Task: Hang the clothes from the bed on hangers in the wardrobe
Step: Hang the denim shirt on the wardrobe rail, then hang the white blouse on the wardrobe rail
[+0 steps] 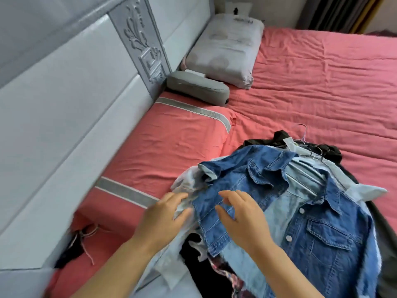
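Clothes pile sits lower right of the frame on the bed (311, 82), pink sheet. On top is the denim jacket (300, 211), already on a pale hanger (305, 177) that shows through the open collar. Jacket's long axis runs diagonally: collar toward the upper middle of the frame, hem toward the lower right corner. Front faces up, buttons showing, placket lying open. More wire hanger hooks (301, 127) stick out above the pile, over a dark garment (330, 150).

My left hand (163, 220) is at lower centre, fingers curled into a pale blue shirt (182, 186) bunched at the left edge of the pile; looks like I'm pinching that fabric, though blur makes the grip hard to be sure of. My right hand (240, 216) is just beside it over the jacket's left front panel, fingers half bent and spread, touching or just above the denim, holding nothing that I can see.

My guess at why: both hands at the pile's near edge to separate the jacket from the shirt underneath before lifting one piece out. Wardrobe not in view.

Headboard (64, 104) fills the upper left; white pillow (227, 50) and grey cushion (197, 87) at upper centre.
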Action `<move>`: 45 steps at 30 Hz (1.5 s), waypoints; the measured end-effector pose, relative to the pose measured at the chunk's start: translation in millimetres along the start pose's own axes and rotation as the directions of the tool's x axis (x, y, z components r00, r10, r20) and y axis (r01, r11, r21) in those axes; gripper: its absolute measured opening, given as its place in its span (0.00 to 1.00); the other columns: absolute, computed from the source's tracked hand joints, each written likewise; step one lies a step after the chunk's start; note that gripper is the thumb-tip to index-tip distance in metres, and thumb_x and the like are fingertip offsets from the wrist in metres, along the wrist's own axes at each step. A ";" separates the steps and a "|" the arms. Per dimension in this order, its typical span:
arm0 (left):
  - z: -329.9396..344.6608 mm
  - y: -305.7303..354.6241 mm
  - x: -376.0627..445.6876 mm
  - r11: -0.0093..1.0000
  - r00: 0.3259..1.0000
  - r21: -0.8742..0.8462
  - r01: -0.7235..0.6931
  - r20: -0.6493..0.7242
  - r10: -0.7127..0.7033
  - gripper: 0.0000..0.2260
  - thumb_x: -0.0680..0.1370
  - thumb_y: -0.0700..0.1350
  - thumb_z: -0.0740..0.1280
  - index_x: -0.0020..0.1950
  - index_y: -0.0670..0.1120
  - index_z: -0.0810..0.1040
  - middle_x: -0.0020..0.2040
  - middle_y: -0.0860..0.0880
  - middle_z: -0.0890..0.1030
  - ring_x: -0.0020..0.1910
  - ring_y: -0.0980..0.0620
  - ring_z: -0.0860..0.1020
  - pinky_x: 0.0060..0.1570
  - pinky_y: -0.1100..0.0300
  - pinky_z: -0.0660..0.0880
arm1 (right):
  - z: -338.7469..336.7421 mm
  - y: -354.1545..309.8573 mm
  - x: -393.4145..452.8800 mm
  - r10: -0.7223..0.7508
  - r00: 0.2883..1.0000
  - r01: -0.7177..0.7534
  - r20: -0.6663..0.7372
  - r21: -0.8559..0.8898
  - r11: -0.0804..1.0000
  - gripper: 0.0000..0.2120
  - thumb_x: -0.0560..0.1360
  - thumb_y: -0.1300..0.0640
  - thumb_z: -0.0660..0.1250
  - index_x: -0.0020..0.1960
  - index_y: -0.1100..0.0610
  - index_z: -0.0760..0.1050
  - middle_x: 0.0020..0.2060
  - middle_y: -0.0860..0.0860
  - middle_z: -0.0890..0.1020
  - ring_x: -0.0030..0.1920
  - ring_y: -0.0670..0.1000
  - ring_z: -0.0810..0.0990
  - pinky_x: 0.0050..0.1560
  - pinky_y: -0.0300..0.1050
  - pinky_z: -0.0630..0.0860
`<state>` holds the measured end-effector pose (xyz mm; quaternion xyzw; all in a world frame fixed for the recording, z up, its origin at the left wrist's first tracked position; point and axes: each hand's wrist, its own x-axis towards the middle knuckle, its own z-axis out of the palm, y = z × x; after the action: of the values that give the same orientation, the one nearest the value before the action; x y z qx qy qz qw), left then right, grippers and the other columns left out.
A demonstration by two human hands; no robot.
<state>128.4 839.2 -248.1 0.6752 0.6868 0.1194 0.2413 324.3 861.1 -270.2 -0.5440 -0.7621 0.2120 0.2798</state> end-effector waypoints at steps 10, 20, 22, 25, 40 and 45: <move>-125.6 -149.7 -285.6 0.948 0.902 -0.014 0.317 -0.306 -0.306 0.17 0.77 0.57 0.63 0.65 0.58 0.73 0.61 0.61 0.75 0.56 0.59 0.76 0.52 0.68 0.70 | 92.6 -274.6 -90.1 -0.413 0.891 0.388 0.190 0.157 0.908 0.14 0.68 0.47 0.62 0.49 0.53 0.79 0.39 0.45 0.81 0.40 0.49 0.79 0.40 0.41 0.75; -175.7 -231.4 -580.4 0.645 0.439 -0.197 0.738 -0.587 -0.681 0.15 0.76 0.57 0.64 0.63 0.60 0.74 0.50 0.68 0.72 0.48 0.66 0.75 0.42 0.71 0.68 | 164.8 -521.8 -215.4 -0.854 0.448 0.719 0.262 0.462 0.519 0.15 0.70 0.46 0.62 0.52 0.51 0.79 0.39 0.42 0.80 0.41 0.45 0.79 0.39 0.39 0.77; -173.1 -234.7 -631.2 0.576 0.293 -0.282 0.768 -0.645 -0.706 0.17 0.73 0.60 0.63 0.58 0.56 0.79 0.45 0.68 0.72 0.40 0.65 0.74 0.39 0.65 0.73 | 170.4 -557.8 -238.8 -0.910 0.335 0.742 0.244 0.528 0.414 0.15 0.71 0.45 0.62 0.52 0.50 0.78 0.39 0.41 0.80 0.41 0.43 0.79 0.38 0.37 0.77; -166.6 -223.9 -697.5 0.442 0.096 -0.379 0.813 -0.661 -0.744 0.21 0.73 0.62 0.59 0.61 0.56 0.77 0.48 0.67 0.74 0.46 0.61 0.74 0.43 0.67 0.71 | 180.0 -607.8 -280.6 -0.972 0.148 0.738 0.182 0.634 0.231 0.14 0.72 0.46 0.61 0.53 0.50 0.77 0.39 0.41 0.79 0.40 0.42 0.77 0.36 0.36 0.76; -185.6 -116.3 -848.0 -0.200 -0.538 -0.504 0.840 -0.728 -0.425 0.19 0.74 0.58 0.56 0.59 0.52 0.77 0.47 0.57 0.77 0.44 0.59 0.75 0.37 0.67 0.73 | 178.1 -781.3 -459.8 -0.847 -0.495 0.255 -0.194 0.899 -0.355 0.17 0.72 0.44 0.60 0.57 0.49 0.74 0.48 0.46 0.78 0.48 0.49 0.78 0.42 0.39 0.74; -227.2 -85.8 -875.4 -0.329 -0.494 -0.412 0.850 -0.841 -0.222 0.18 0.74 0.55 0.59 0.60 0.50 0.76 0.51 0.54 0.76 0.49 0.56 0.72 0.41 0.63 0.74 | 142.2 -831.8 -491.4 -0.827 -0.443 0.098 -0.344 0.899 -0.427 0.22 0.71 0.42 0.60 0.60 0.51 0.75 0.53 0.43 0.74 0.54 0.41 0.70 0.50 0.27 0.65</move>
<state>-82.8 8.5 53.2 -0.2308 0.8976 -0.0687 -0.3692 -236.7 128.0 48.5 0.5952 -0.6703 0.4192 0.1440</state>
